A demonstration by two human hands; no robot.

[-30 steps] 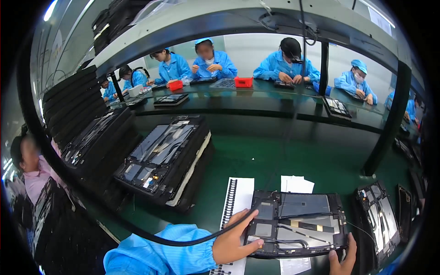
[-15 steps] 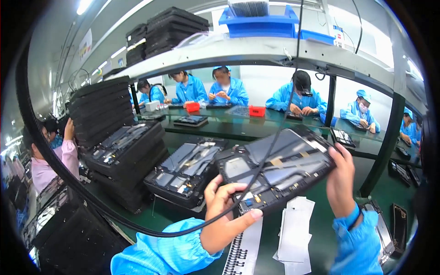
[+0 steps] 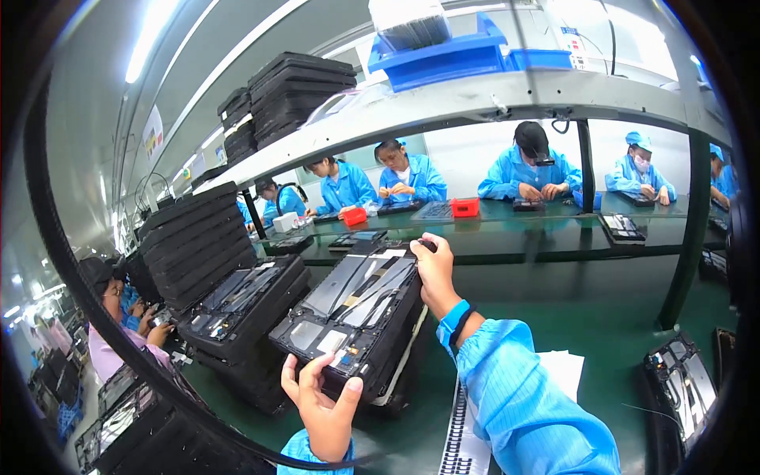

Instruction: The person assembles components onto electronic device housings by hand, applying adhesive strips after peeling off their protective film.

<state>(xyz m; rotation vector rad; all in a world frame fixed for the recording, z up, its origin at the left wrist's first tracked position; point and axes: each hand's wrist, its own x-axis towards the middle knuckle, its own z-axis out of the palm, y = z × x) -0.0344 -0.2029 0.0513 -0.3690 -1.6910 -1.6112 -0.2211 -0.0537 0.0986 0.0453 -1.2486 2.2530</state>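
1. Fingers [image 3: 291,380], left hand [image 3: 323,416]: spread, thumb well apart, tips at the unit's near edge; pressure cannot be told.
2. Fingers, right hand [image 3: 440,277]: bent about the far right corner, thumb uppermost, seemingly pinching it; undersides hidden.
3. Unit [image 3: 348,289]: one, flat, opened, insides upward. Located over black trays [image 3: 396,328], left of centre. Whether it rests fully or is held slightly above cannot be told.
4. Hold: opposite ends taken, probably for level support; the exposed insides are mostly avoided, perhaps to spare them.
5. Stack [image 3: 245,348], black: just left of the unit, topped by a second unit [image 3: 237,297]; presumably piled to save room. Lower layers merge in shadow.
6. Notebook [image 3: 463,435], spiral, and papers [image 3: 564,372]: partly covered by the right sleeve [image 3: 530,388].
7. Third unit [image 3: 685,388]: far right, insides upward; fine detail unclear.
8. Cable [image 3: 119,340], black: crosses lower left; its lower run blurs.
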